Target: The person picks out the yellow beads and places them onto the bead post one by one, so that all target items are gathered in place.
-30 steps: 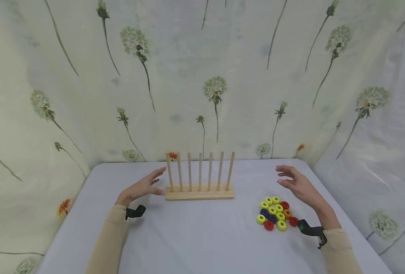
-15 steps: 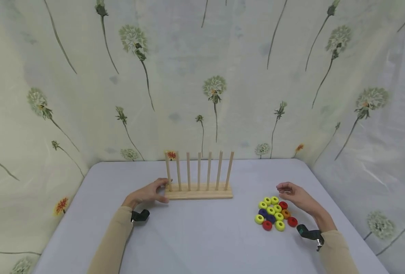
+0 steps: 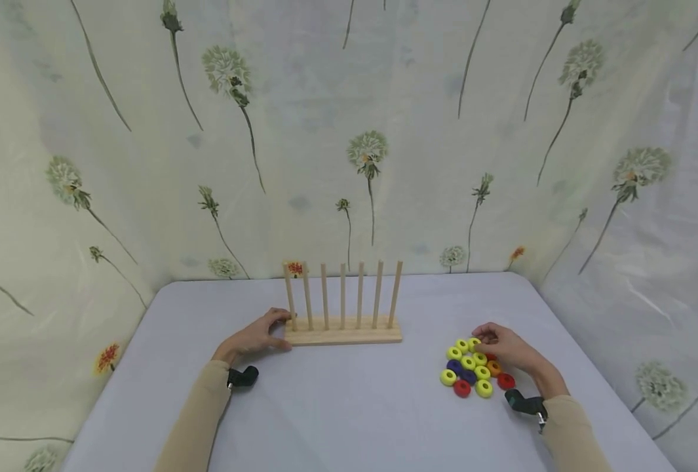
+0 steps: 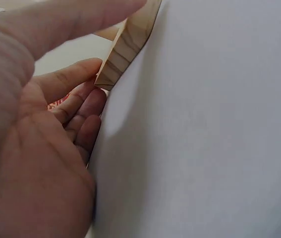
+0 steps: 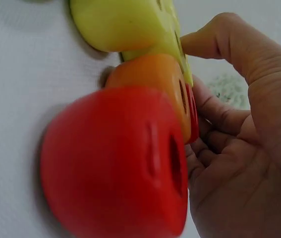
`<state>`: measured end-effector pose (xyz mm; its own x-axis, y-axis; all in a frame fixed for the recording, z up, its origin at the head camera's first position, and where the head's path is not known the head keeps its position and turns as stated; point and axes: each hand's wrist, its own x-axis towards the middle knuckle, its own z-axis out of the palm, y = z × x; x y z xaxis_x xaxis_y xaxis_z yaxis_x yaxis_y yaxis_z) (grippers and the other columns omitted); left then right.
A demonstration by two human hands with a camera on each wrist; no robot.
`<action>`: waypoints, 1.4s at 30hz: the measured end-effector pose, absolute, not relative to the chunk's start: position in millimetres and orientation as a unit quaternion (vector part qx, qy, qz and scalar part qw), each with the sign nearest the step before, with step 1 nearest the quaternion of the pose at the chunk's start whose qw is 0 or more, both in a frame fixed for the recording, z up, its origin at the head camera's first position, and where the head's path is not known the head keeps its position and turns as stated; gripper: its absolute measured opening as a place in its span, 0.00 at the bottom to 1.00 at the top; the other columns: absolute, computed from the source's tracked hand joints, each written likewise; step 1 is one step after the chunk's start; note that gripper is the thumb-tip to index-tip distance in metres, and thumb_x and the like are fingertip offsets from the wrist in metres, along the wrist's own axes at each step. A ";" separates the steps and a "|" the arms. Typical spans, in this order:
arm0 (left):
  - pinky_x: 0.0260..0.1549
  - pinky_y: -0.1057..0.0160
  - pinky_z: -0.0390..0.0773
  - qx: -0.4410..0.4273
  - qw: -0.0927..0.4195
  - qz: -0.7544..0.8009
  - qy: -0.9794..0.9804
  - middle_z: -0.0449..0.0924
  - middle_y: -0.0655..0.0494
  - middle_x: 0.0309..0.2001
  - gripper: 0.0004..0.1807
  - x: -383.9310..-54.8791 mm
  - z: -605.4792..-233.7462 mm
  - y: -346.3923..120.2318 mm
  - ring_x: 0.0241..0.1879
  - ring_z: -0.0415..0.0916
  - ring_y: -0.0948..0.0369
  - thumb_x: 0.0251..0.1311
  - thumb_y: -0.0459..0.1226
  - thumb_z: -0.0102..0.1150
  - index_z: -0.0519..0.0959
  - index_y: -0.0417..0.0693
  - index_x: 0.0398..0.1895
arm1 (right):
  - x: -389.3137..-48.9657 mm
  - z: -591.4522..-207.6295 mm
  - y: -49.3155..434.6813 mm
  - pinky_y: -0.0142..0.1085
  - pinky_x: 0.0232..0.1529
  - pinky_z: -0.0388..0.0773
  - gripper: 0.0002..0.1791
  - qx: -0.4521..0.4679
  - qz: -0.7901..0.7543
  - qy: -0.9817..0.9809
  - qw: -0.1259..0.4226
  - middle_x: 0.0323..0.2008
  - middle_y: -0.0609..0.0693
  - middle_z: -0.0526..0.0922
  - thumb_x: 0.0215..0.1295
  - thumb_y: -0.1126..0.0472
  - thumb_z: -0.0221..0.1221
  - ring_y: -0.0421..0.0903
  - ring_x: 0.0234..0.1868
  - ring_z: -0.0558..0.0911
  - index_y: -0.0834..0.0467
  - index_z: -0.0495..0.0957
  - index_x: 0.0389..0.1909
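A pale wooden peg rack (image 3: 343,337), with a row of several upright bare pegs, stands on the table. My left hand (image 3: 255,335) grips the left end of its base, thumb in front and fingers at the end and behind; the left wrist view shows the wood's end grain (image 4: 125,52). To the right lies a cluster of small beads with holes, in yellow (image 3: 454,353), red (image 3: 462,389), dark blue (image 3: 469,377) and orange (image 3: 494,370). At its far edge my right hand (image 3: 510,347) pinches a yellow bead (image 3: 472,342), partly covered by the fingers.
A white cloth covers the table (image 3: 349,406). Close behind it hangs a curtain (image 3: 301,164) printed with dandelions, which also runs along both sides. A dark wrist camera (image 3: 242,377) sits on the left wrist, another camera (image 3: 522,402) on the right.
My left hand has come right and down onto the rack's end and grips it. My right hand has lowered from above the table to the far yellow bead. Rack and beads lie as before.
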<state>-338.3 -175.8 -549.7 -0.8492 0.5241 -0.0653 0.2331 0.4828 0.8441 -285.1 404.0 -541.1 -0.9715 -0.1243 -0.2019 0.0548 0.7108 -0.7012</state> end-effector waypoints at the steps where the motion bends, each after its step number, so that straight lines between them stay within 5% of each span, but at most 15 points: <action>1: 0.70 0.41 0.46 0.221 0.156 0.458 0.846 0.59 0.47 0.67 0.40 -338.4 -550.1 -175.5 0.72 0.49 0.46 0.46 0.42 0.74 0.68 0.46 0.65 | -285.0 -540.9 403.3 0.36 0.40 0.75 0.25 -0.018 -0.378 0.918 0.118 0.42 0.54 0.76 0.61 0.52 0.64 0.48 0.40 0.74 0.64 0.71 0.52; 25: 0.69 0.45 0.54 0.186 0.150 0.465 0.852 0.65 0.50 0.63 0.40 -342.2 -551.8 -171.2 0.67 0.59 0.50 0.42 0.44 0.77 0.71 0.48 0.62 | -278.8 -537.0 397.6 0.35 0.38 0.75 0.20 0.001 -0.361 0.930 0.069 0.41 0.56 0.76 0.62 0.56 0.60 0.49 0.39 0.73 0.63 0.72 0.49; 35: 0.67 0.44 0.56 0.182 0.154 0.469 0.850 0.66 0.49 0.61 0.41 -342.1 -548.5 -169.9 0.64 0.61 0.50 0.42 0.42 0.77 0.70 0.44 0.62 | -281.3 -518.3 385.5 0.39 0.44 0.76 0.20 0.003 -0.361 0.932 -0.014 0.45 0.57 0.77 0.64 0.53 0.59 0.52 0.46 0.75 0.61 0.72 0.50; 42: 0.67 0.45 0.56 0.187 0.155 0.474 0.846 0.66 0.48 0.61 0.40 -343.1 -547.4 -170.3 0.64 0.61 0.50 0.42 0.41 0.77 0.70 0.44 0.61 | -278.5 -482.6 354.6 0.27 0.38 0.73 0.18 -0.030 -0.380 0.922 -0.070 0.43 0.54 0.77 0.66 0.51 0.59 0.48 0.42 0.74 0.59 0.73 0.49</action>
